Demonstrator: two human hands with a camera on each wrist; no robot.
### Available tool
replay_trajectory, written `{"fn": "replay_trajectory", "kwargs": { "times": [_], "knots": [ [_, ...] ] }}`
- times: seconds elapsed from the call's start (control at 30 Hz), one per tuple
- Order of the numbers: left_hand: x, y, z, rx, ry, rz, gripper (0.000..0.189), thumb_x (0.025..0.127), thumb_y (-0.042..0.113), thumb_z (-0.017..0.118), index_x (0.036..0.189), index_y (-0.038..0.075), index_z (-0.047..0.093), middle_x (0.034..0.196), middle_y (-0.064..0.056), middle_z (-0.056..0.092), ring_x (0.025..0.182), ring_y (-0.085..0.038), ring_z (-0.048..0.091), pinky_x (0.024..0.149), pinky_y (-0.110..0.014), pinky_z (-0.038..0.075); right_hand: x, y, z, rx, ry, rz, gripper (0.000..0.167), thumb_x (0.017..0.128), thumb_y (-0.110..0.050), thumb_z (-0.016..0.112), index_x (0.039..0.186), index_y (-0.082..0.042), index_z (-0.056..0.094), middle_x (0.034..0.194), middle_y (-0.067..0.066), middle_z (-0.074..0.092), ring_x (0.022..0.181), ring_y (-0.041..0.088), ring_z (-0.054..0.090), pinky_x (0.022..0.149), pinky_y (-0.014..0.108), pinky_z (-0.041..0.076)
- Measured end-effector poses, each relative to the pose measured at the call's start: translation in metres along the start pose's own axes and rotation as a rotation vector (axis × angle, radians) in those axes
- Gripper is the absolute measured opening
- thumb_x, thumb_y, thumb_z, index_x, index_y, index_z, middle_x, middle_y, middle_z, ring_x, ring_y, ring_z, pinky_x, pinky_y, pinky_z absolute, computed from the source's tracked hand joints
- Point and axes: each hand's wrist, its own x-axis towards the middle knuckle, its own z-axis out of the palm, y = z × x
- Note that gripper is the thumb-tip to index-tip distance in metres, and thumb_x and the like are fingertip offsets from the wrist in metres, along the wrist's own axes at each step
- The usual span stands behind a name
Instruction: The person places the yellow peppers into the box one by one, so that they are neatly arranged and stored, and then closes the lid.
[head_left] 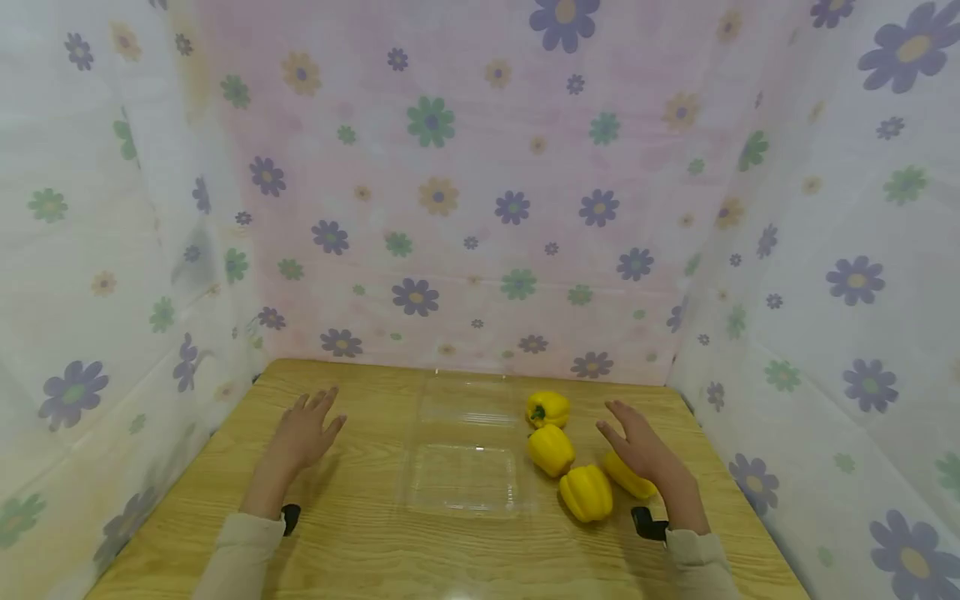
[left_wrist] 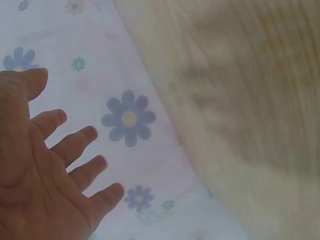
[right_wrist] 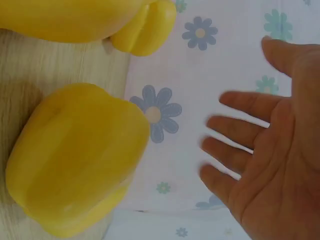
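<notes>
My left hand (head_left: 302,433) hovers over the left part of the table, fingers spread and holding nothing; its palm also shows in the left wrist view. On the right, my right hand (head_left: 637,442) is held above a yellow bell pepper (head_left: 628,479) that it partly hides. Its fingers are extended, with nothing in them, and the right wrist view shows a gap between them and the nearest pepper (right_wrist: 77,160). Three more yellow bell peppers lie to its left: one at the back (head_left: 547,409), one in the middle (head_left: 551,451), one in front (head_left: 587,493).
Between the hands, a clear plastic container (head_left: 465,479) lies on the wooden table (head_left: 360,550), its transparent lid part (head_left: 468,400) spread toward the back. Flower-patterned cloth (head_left: 465,167) closes off the back and both sides.
</notes>
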Motion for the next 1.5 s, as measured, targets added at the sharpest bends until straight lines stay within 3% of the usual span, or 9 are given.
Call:
{"fn": "replay_trajectory", "kwargs": {
  "times": [0.17, 0.3, 0.43, 0.6, 0.8, 0.97, 1.13, 1.3, 1.5],
  "knots": [
    [0.003, 0.0, 0.019, -0.22, -0.059, 0.038, 0.062, 0.108, 0.022, 0.051, 0.157, -0.007, 0.028, 0.148, -0.038, 0.042, 0.13, -0.056, 0.048, 0.106, -0.065, 0.042, -0.007, -0.003, 0.003, 0.145, -0.053, -0.013, 0.062, 0.111, -0.043, 0.037, 0.148, 0.006, 0.047, 0.147, 0.029, 0.051, 0.134, 0.051, 0.046, 0.108, 0.066, 0.039],
    [0.002, 0.007, 0.035, -0.382, -0.076, 0.041, 0.054, 0.108, 0.021, 0.053, 0.152, -0.006, 0.04, 0.143, -0.036, 0.05, 0.11, -0.046, 0.063, 0.087, -0.052, 0.057, -0.014, 0.002, 0.009, 0.225, -0.123, -0.028, 0.059, 0.112, -0.041, 0.037, 0.142, 0.007, 0.054, 0.141, 0.025, 0.058, 0.132, 0.046, 0.051, 0.108, 0.062, 0.042],
    [0.0, 0.017, 0.048, -0.554, -0.073, 0.057, 0.047, 0.108, 0.021, 0.053, 0.146, -0.006, 0.05, 0.141, -0.033, 0.053, 0.103, -0.036, 0.063, 0.074, -0.038, 0.057, -0.021, 0.008, 0.018, 0.26, -0.192, -0.027, 0.058, 0.11, -0.04, 0.043, 0.137, 0.009, 0.058, 0.135, 0.025, 0.061, 0.124, 0.044, 0.057, 0.1, 0.057, 0.05],
    [-0.002, 0.029, 0.062, -0.702, -0.05, 0.083, 0.046, 0.107, 0.023, 0.056, 0.144, -0.003, 0.054, 0.137, -0.031, 0.057, 0.102, -0.036, 0.067, 0.078, -0.038, 0.059, -0.03, 0.011, 0.026, 0.319, -0.27, 0.002, 0.06, 0.109, -0.04, 0.045, 0.141, 0.011, 0.052, 0.139, 0.028, 0.057, 0.126, 0.046, 0.055, 0.099, 0.057, 0.051],
    [-0.004, 0.041, 0.072, -0.782, -0.073, 0.169, 0.049, 0.1, 0.023, 0.068, 0.142, -0.001, 0.057, 0.146, -0.028, 0.052, 0.097, -0.026, 0.067, 0.079, -0.04, 0.06, -0.036, 0.006, 0.031, 0.385, -0.343, 0.069, 0.068, 0.105, -0.042, 0.053, 0.149, 0.009, 0.042, 0.149, 0.034, 0.044, 0.133, 0.053, 0.045, 0.101, 0.061, 0.049],
    [-0.004, 0.046, 0.08, -0.825, -0.107, 0.248, 0.044, 0.1, 0.014, 0.067, 0.137, -0.008, 0.059, 0.149, -0.031, 0.047, 0.093, -0.022, 0.065, 0.076, -0.033, 0.06, -0.039, 0.004, 0.034, 0.314, -0.346, 0.054, 0.083, 0.095, -0.043, 0.071, 0.153, 0.006, 0.038, 0.15, 0.033, 0.043, 0.133, 0.049, 0.047, 0.098, 0.057, 0.052],
    [-0.005, 0.048, 0.086, -0.865, -0.099, 0.244, 0.041, 0.1, 0.01, 0.065, 0.135, -0.01, 0.059, 0.149, -0.032, 0.046, 0.094, -0.029, 0.067, 0.076, -0.032, 0.06, -0.04, 0.007, 0.04, 0.229, -0.295, -0.014, 0.088, 0.088, -0.042, 0.079, 0.152, 0.004, 0.04, 0.146, 0.026, 0.05, 0.125, 0.038, 0.056, 0.096, 0.052, 0.052],
    [-0.005, 0.049, 0.092, -0.893, -0.092, 0.259, 0.042, 0.099, 0.006, 0.065, 0.137, -0.011, 0.057, 0.15, -0.033, 0.044, 0.096, -0.027, 0.066, 0.078, -0.028, 0.058, -0.04, 0.012, 0.044, 0.259, -0.272, -0.013, 0.087, 0.087, -0.041, 0.08, 0.152, 0.003, 0.041, 0.148, 0.026, 0.049, 0.124, 0.038, 0.056, 0.096, 0.052, 0.052],
    [-0.003, 0.05, 0.094, -0.991, -0.134, 0.272, 0.046, 0.098, 0.003, 0.065, 0.14, -0.013, 0.053, 0.154, -0.034, 0.037, 0.086, -0.033, 0.065, 0.062, -0.03, 0.058, -0.04, 0.017, 0.048, 0.322, -0.255, -0.019, 0.087, 0.087, -0.037, 0.081, 0.152, 0.003, 0.04, 0.15, 0.028, 0.046, 0.125, 0.041, 0.056, 0.097, 0.054, 0.052]
  ]
}}
